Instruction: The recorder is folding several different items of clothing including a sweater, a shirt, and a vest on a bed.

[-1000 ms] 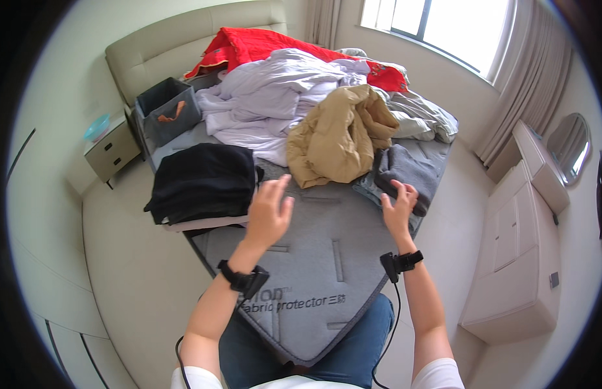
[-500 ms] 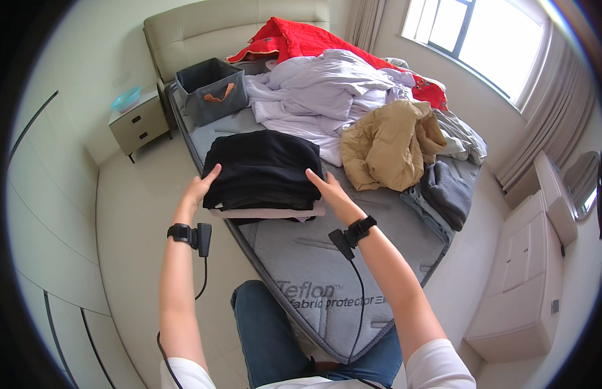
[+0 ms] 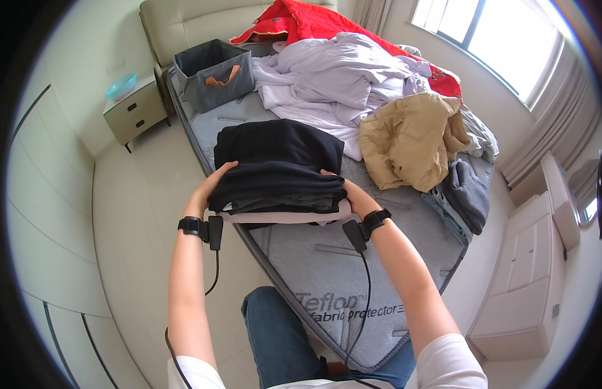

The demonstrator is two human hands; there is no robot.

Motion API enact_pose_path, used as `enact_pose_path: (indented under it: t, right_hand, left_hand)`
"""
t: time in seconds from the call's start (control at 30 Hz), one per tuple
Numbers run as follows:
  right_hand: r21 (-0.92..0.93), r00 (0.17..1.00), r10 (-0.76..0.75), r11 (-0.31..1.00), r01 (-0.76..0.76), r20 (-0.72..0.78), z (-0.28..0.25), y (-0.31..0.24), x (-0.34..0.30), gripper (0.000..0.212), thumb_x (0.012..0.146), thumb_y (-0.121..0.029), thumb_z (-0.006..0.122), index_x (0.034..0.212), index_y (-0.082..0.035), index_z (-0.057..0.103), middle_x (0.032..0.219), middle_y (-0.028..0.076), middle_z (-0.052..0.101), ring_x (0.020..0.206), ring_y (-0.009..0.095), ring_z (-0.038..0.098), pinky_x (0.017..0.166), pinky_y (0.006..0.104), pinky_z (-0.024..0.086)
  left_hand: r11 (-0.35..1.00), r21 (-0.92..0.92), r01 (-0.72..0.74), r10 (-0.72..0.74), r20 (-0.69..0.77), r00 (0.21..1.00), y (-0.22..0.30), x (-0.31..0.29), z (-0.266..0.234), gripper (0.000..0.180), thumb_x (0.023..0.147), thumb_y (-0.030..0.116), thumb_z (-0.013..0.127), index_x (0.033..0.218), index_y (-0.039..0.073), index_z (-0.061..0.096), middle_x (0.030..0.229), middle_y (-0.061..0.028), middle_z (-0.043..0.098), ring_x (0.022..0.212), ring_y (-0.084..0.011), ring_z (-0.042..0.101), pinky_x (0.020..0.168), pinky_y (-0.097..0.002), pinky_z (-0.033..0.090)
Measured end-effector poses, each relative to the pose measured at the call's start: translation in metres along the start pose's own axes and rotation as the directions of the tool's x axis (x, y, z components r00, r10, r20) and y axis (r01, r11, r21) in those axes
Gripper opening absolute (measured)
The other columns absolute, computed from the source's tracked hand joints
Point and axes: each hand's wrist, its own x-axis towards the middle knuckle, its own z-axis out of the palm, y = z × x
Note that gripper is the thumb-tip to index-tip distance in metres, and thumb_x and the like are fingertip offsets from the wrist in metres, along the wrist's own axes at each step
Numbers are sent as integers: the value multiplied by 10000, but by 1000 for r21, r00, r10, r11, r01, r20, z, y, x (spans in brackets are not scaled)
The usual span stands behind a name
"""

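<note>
A folded black garment (image 3: 281, 152) lies on top of a stack of clothes near the left side of the bed. Beneath its front edge shows a folded pale pink cloth (image 3: 291, 215). My left hand (image 3: 211, 187) grips the black garment at its left side, thumb on top and the other fingers mostly hidden. On the opposite side my right hand (image 3: 354, 192) holds it the same way. Between the hands, the near part of the garment is bunched into a thick fold, with dark grey layers showing at its edge.
The stack rests on a grey mattress (image 3: 359, 259). Behind it stand a dark grey fabric bin (image 3: 213, 84) and a rumpled lavender quilt (image 3: 343, 78), with a red blanket (image 3: 314, 19) beyond. Rightward lie a tan jacket (image 3: 405, 139) and folded grey clothing (image 3: 468, 194). A nightstand (image 3: 138, 111) holds a turquoise bowl.
My hands have closed further around the garment's near sides, and its front now bulges with folded layers showing. The whole view has shifted slightly.
</note>
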Motion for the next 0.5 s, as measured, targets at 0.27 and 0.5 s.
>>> enact_pose_path:
  t: [0.27,0.5]
  right_hand:
    - [15,999,41,999,-41,-28,11,0,-6,462,782,-443,694,985,-32,641,951,89,671,795,174,653,733,303,537]
    - [123,999,-46,991,44,18,-20,11,26,325,814,-346,665,968,-60,648,941,60,668,780,144,640,727,265,524]
  left_hand:
    - [1000,10,-3,2,22,1000,-3,5,-2,913,614,712,617,1267,79,537,1257,-140,537,1118,-257,515,961,-382,373]
    - [985,-172,-15,23,40,999,-2,11,12,661,720,584,632,1140,75,611,1095,-72,620,947,-162,587,866,-281,442]
